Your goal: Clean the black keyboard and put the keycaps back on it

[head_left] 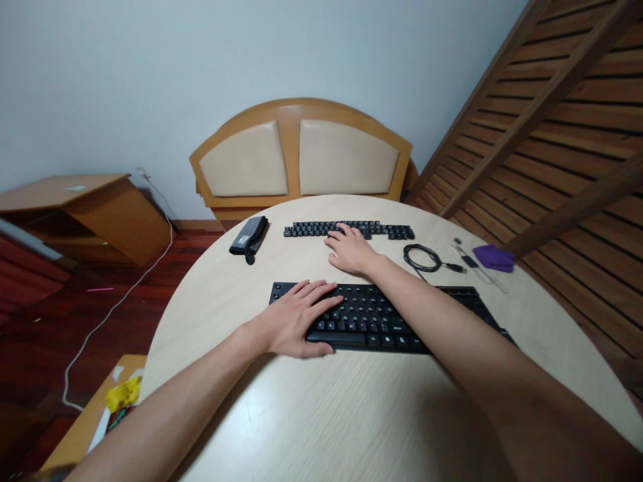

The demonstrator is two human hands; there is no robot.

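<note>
A black keyboard (374,321) lies flat on the round table, its right part partly hidden under my right forearm. My left hand (301,318) rests on the keyboard's left end, fingers spread over the keys and thumb at the front edge. Reaching across the keyboard, my right hand (349,249) is at a long group of loose black keycaps (307,229) laid out in rows farther back. Its fingertips are at the keycaps, with the thumb apart from the fingers. I see nothing held in either hand. The keyboard's coiled black USB cable (422,258) lies to the right.
A dark folded pouch (248,237) sits at the table's back left. On the right are a purple cloth (493,258) and a thin clear tool with a brush-like dark part (469,261). Beyond the table (321,415) stand a padded headboard (301,161) and a slatted wooden screen (552,134).
</note>
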